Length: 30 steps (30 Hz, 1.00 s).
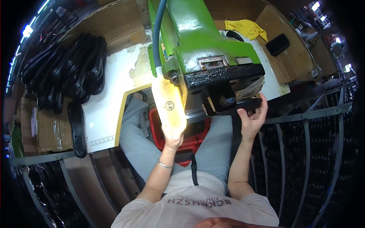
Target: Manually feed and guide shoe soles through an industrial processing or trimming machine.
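My right hand (254,123) grips the right end of a black shoe sole (249,103), its fingers curled round the outer edge and the thumb on the near side. The sole lies under the dark working head of a green machine (213,49), which covers part of it. My left hand (173,137) is raised just behind a glowing lamp (169,100) on a blue-grey cable. That lamp hides its fingers, so what they hold does not show.
Black soles (72,68) are piled at the left, with a single sole (77,129) at the white tabletop's (102,114) edge. Below the machine sits a red bin (157,131) between my legs. A yellow cloth (247,29) and a black phone-like object (278,45) lie back right. Metal racks (304,163) flank me.
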{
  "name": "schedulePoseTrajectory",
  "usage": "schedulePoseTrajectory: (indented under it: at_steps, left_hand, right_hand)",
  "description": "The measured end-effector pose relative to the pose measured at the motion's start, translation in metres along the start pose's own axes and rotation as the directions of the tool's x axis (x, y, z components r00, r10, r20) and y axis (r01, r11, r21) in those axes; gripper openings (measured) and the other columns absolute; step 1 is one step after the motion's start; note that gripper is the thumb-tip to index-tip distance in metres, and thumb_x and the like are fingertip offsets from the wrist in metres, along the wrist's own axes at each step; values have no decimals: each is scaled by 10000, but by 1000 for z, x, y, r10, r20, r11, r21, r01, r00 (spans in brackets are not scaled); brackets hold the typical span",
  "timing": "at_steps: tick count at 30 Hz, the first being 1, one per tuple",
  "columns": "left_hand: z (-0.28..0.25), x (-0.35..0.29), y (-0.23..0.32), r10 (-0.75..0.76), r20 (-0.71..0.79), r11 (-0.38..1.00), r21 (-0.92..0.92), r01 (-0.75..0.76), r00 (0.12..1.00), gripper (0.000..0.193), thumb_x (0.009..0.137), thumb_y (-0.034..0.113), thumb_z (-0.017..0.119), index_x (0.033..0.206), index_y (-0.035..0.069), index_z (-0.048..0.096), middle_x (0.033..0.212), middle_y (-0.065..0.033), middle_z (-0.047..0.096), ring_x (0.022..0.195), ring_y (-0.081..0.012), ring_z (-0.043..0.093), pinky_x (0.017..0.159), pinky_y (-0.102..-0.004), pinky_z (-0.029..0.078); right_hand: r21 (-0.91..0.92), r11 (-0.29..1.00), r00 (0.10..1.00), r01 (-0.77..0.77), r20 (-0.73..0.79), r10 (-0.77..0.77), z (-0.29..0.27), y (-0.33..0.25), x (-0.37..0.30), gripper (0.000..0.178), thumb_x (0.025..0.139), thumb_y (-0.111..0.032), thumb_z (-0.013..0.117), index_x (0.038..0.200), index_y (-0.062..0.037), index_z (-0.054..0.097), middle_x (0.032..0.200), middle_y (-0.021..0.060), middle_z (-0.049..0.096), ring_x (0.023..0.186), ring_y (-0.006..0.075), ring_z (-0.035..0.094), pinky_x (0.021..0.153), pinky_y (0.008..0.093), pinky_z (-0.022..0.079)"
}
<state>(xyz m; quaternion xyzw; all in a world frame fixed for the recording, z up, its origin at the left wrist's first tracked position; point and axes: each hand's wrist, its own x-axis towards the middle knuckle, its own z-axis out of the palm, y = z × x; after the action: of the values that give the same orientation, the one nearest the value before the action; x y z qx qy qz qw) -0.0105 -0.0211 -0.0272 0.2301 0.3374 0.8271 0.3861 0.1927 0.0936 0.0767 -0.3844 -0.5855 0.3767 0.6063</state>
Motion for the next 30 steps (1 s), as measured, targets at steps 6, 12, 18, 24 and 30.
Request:
schedulePoseTrajectory:
  at_steps: [6, 12, 18, 24, 30]
  left_hand:
    - [-33, -5, 53, -33, -29, 997, -68, 31, 999, 478, 702, 22, 795, 1080, 47, 503, 1046, -68, 567, 972, -181, 596, 874, -326, 523]
    - [-27, -14, 31, 23, 40, 969, 246, -32, 999, 523, 671, 56, 836, 1096, 14, 534, 1070, -69, 601, 979, -160, 590, 873, -293, 477]
    - [-7, 0, -38, 44, 51, 980, 190, -53, 998, 599, 685, 251, 856, 1108, 29, 495, 920, -43, 603, 834, -120, 606, 706, -253, 518]
    - [-3, 3, -11, -41, -2, 999, -20, 41, 999, 581, 725, 186, 823, 1169, 63, 470, 986, -43, 597, 883, -146, 600, 769, -289, 508]
    - [-16, 3, 39, 142, 38, 989, 27, -143, 989, 432, 761, 201, 795, 1035, -7, 534, 959, -87, 622, 922, -172, 602, 825, -332, 499]
  right_hand:
    - [161, 985, 991, -66, 130, 45, 46, 1, -24, 890, 650, -130, 869, 1369, -11, 357, 1237, 135, 459, 1108, 222, 517, 943, 337, 446]
    - [275, 950, 988, -148, 80, 130, 19, 21, -17, 835, 666, 18, 770, 1388, -29, 352, 1259, 133, 474, 1123, 232, 520, 939, 329, 442]
    - [229, 973, 999, -16, -36, 25, -24, 15, 14, 836, 667, 29, 803, 1375, -29, 362, 1234, 124, 481, 1111, 234, 525, 947, 310, 441]
    - [40, 997, 998, 60, 18, -61, -2, -7, 10, 847, 651, 1, 835, 1362, -34, 375, 1172, 84, 480, 1054, 181, 505, 917, 284, 439]
    - [130, 991, 994, 26, 100, -39, 35, 4, -11, 807, 725, -25, 764, 1401, -19, 324, 1238, 110, 459, 1121, 178, 495, 942, 297, 437]
